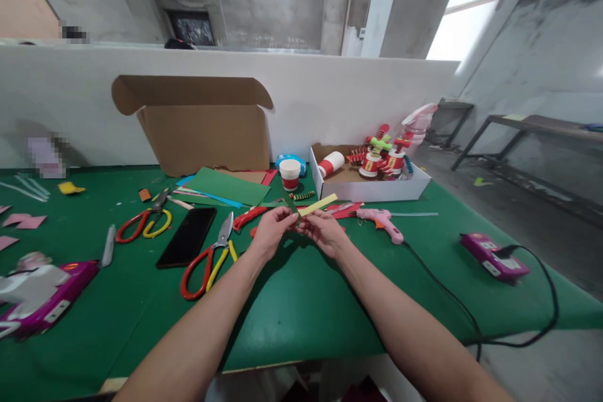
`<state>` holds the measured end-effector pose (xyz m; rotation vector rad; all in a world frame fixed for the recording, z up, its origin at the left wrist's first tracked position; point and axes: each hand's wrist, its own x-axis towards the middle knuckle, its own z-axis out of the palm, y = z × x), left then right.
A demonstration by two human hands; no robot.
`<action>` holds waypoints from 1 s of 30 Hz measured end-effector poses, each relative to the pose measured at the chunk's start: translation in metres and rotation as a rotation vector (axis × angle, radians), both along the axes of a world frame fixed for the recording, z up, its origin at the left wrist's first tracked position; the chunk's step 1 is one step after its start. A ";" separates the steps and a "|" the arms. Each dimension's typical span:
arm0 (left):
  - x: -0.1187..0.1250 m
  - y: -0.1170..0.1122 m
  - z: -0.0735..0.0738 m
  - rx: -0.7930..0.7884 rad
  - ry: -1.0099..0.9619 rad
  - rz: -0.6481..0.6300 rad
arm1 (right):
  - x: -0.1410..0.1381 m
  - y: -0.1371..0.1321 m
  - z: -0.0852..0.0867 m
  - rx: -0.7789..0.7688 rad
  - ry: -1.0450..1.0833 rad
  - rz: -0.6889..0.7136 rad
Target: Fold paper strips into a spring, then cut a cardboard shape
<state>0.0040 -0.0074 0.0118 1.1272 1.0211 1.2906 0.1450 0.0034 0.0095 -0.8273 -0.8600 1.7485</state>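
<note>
Head view: I watch the left hand [276, 226] and right hand [326, 232] meet above the counter [292, 320]. The left fingers are pinched on the lower end of a green strip [291, 202], the right fingers on the near end of a yellow strip [320, 204]. The joint is covered by fingertips, so I cannot tell whether the ends overlap or merely abut. From that grip the strips splay in a V, green leaning away to the left, yellow to the right. I read the double pinch as a way of keeping thin paper aligned at the joint, the loose ends clear of the fingers.

Just beyond the fingers lies a pleated spring [302, 196], with an upright cup [289, 176] behind it. Beyond and to the right, a white box [372, 191] holds cup figures [370, 163], probably set back to spare them from the forearms. Right of the fingers, the glue gun [384, 221] lies nozzle inward, handle toward the right arm, which I judge handy for that side. Left of the fingers, scissors [207, 270] rest blades away, grips toward the wearer, with a phone [187, 237] farther left. Paper sheets [230, 185] lie beyond and left, likely to leave working room.
</note>
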 end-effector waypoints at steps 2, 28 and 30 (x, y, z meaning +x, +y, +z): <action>0.000 0.000 0.001 -0.003 -0.005 0.001 | 0.001 0.001 -0.002 -0.026 0.004 0.019; 0.002 -0.003 0.005 -0.093 -0.046 0.058 | -0.004 -0.001 -0.001 0.118 -0.138 -0.089; 0.002 -0.003 0.006 -0.101 -0.057 0.067 | -0.004 -0.001 0.000 0.113 -0.145 -0.098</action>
